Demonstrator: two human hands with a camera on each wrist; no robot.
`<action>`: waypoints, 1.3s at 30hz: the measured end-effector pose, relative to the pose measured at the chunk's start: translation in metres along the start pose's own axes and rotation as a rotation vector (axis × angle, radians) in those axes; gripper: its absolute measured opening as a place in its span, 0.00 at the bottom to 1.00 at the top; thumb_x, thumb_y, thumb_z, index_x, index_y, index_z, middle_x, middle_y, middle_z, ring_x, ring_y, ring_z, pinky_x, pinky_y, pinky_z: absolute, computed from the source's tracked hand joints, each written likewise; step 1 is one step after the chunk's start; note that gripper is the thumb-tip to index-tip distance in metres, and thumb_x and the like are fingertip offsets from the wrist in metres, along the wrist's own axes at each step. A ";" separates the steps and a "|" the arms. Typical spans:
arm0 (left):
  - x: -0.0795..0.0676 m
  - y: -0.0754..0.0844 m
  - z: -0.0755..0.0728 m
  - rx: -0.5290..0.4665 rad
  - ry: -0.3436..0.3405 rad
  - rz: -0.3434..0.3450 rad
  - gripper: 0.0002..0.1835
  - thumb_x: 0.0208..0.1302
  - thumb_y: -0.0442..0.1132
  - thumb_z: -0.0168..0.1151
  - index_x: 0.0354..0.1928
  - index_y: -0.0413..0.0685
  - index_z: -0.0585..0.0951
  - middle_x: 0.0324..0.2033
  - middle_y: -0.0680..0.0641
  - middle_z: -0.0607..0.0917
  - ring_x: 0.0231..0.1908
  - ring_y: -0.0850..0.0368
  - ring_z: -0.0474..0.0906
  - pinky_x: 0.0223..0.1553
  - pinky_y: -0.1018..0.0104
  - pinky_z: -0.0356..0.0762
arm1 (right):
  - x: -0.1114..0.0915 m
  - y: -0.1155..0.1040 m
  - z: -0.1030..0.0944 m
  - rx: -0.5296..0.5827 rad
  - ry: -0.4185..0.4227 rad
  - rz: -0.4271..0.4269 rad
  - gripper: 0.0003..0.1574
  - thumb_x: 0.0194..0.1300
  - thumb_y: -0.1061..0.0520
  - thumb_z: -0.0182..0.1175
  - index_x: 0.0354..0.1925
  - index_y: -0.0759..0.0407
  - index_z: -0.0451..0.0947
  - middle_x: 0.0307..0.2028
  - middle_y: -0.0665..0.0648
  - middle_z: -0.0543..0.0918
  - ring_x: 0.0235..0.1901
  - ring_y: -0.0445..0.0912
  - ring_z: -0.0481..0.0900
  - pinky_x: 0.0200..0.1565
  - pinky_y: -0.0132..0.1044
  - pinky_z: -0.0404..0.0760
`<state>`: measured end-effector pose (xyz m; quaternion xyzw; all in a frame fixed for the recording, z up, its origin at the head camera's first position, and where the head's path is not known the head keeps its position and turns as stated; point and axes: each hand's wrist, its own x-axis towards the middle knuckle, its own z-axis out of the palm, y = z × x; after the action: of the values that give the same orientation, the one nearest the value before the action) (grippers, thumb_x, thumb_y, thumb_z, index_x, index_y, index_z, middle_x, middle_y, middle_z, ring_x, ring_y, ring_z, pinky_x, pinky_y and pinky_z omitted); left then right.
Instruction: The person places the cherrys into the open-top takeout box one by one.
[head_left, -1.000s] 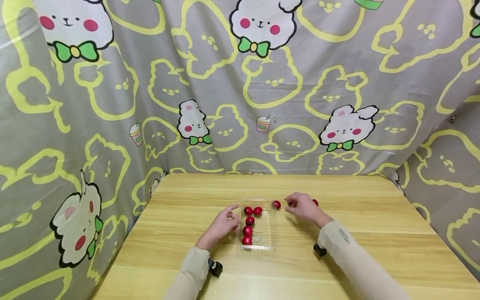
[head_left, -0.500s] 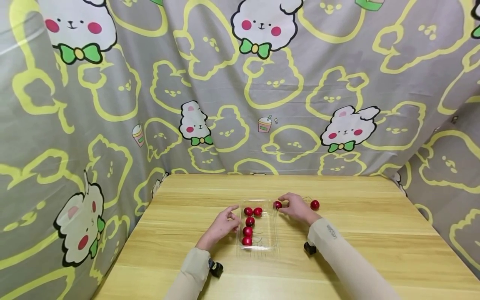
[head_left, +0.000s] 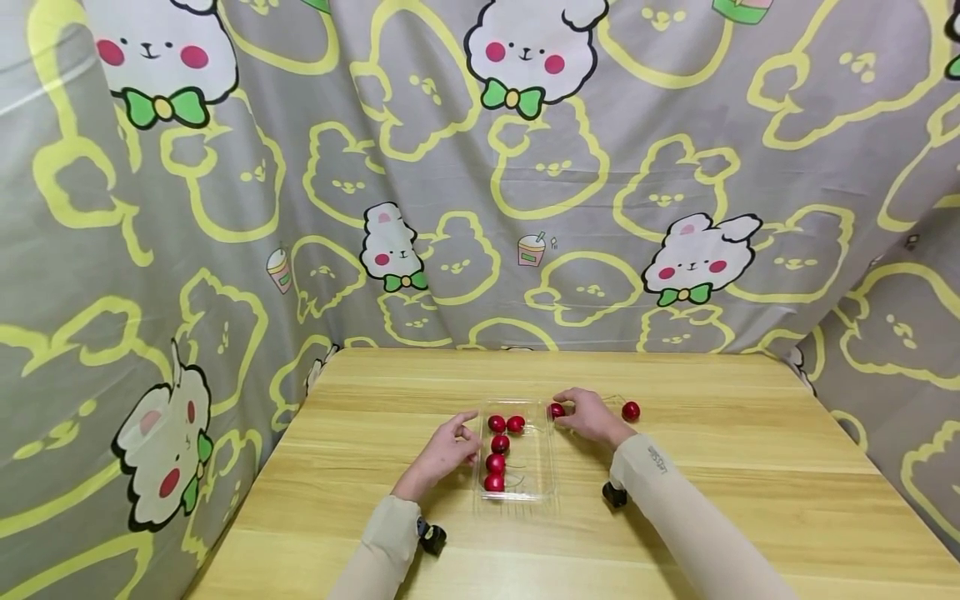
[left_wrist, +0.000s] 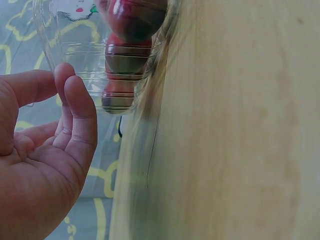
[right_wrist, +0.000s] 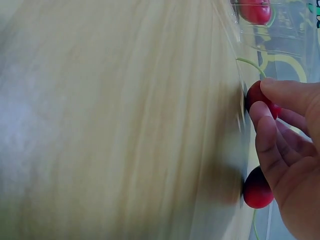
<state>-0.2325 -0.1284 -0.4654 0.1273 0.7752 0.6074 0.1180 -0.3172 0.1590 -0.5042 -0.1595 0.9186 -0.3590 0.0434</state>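
A clear plastic box (head_left: pixel 542 467) lies on the wooden table, with several red cherries (head_left: pixel 495 462) along its left side and at the top. My left hand (head_left: pixel 446 447) is beside the box's left wall, fingers loosely bent and fingertips (left_wrist: pixel 80 92) right at the plastic in the left wrist view. Just outside the box's upper right corner, my right hand (head_left: pixel 591 415) pinches a cherry (right_wrist: pixel 254 96) between thumb and fingers. That cherry has a green stem and sits low at the tabletop. Another cherry (right_wrist: pixel 257 190) lies behind the right hand's fingers.
The second loose cherry (head_left: pixel 631 411) is to the right of my right hand, its thin stem trailing left. A grey patterned curtain (head_left: pixel 450 167) hangs behind and around the wooden table (head_left: pixel 712 517).
My right hand has moved left to the loose cherry beside the box and taken hold of it. The cherry farther right has come into fuller view. My left hand stays put.
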 end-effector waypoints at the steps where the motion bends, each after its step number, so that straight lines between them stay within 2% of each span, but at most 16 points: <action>1: 0.000 0.000 0.000 0.000 0.001 0.000 0.31 0.63 0.25 0.54 0.67 0.28 0.58 0.32 0.38 0.77 0.28 0.51 0.78 0.38 0.48 0.81 | 0.001 0.000 0.000 0.002 -0.004 0.001 0.29 0.54 0.63 0.68 0.55 0.69 0.74 0.54 0.67 0.75 0.47 0.55 0.78 0.49 0.45 0.78; 8: 0.000 -0.001 0.000 -0.007 0.005 -0.007 0.31 0.63 0.26 0.54 0.67 0.28 0.58 0.31 0.41 0.76 0.27 0.53 0.78 0.34 0.58 0.81 | 0.003 -0.001 0.003 -0.014 -0.008 -0.023 0.25 0.54 0.64 0.68 0.52 0.68 0.77 0.51 0.66 0.78 0.49 0.56 0.76 0.53 0.49 0.75; 15: 0.002 -0.003 0.000 -0.007 0.003 -0.015 0.31 0.63 0.25 0.54 0.67 0.29 0.58 0.32 0.39 0.77 0.27 0.54 0.78 0.34 0.59 0.82 | 0.001 0.000 0.003 -0.012 -0.012 -0.040 0.21 0.54 0.65 0.67 0.48 0.67 0.78 0.44 0.61 0.81 0.38 0.48 0.78 0.40 0.39 0.79; 20: 0.003 -0.004 0.000 -0.010 0.003 -0.015 0.31 0.63 0.25 0.54 0.67 0.29 0.59 0.32 0.39 0.76 0.28 0.52 0.78 0.35 0.58 0.82 | -0.004 0.000 0.000 0.017 -0.022 -0.008 0.20 0.55 0.66 0.67 0.48 0.65 0.78 0.43 0.59 0.81 0.34 0.45 0.78 0.32 0.34 0.80; 24: 0.002 -0.003 -0.001 -0.011 0.011 -0.011 0.31 0.63 0.25 0.54 0.67 0.29 0.59 0.31 0.41 0.76 0.28 0.51 0.78 0.34 0.60 0.82 | -0.008 0.000 -0.005 0.046 -0.030 0.005 0.22 0.56 0.66 0.65 0.50 0.65 0.77 0.37 0.55 0.81 0.29 0.43 0.77 0.28 0.33 0.79; 29: 0.003 -0.003 -0.002 -0.017 0.010 -0.009 0.31 0.63 0.25 0.54 0.67 0.29 0.58 0.31 0.42 0.76 0.28 0.50 0.78 0.33 0.63 0.81 | -0.017 -0.001 -0.013 0.017 -0.018 -0.023 0.23 0.55 0.64 0.65 0.52 0.65 0.77 0.30 0.51 0.78 0.28 0.43 0.74 0.31 0.35 0.77; 35: 0.004 -0.004 -0.002 -0.026 0.002 -0.014 0.31 0.64 0.25 0.54 0.67 0.29 0.58 0.30 0.44 0.76 0.28 0.53 0.78 0.34 0.63 0.81 | -0.025 -0.003 -0.023 0.007 0.013 -0.062 0.20 0.55 0.63 0.66 0.48 0.64 0.79 0.33 0.50 0.79 0.32 0.43 0.74 0.37 0.38 0.77; 39: 0.004 -0.005 -0.002 -0.028 0.001 -0.011 0.31 0.64 0.26 0.54 0.67 0.29 0.58 0.30 0.45 0.76 0.27 0.55 0.78 0.34 0.62 0.81 | -0.028 -0.003 -0.027 0.009 0.027 -0.076 0.19 0.55 0.63 0.66 0.47 0.64 0.79 0.31 0.50 0.79 0.31 0.43 0.74 0.36 0.37 0.77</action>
<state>-0.2370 -0.1301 -0.4694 0.1209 0.7674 0.6176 0.1229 -0.2954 0.1832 -0.4834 -0.1893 0.9107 -0.3668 0.0182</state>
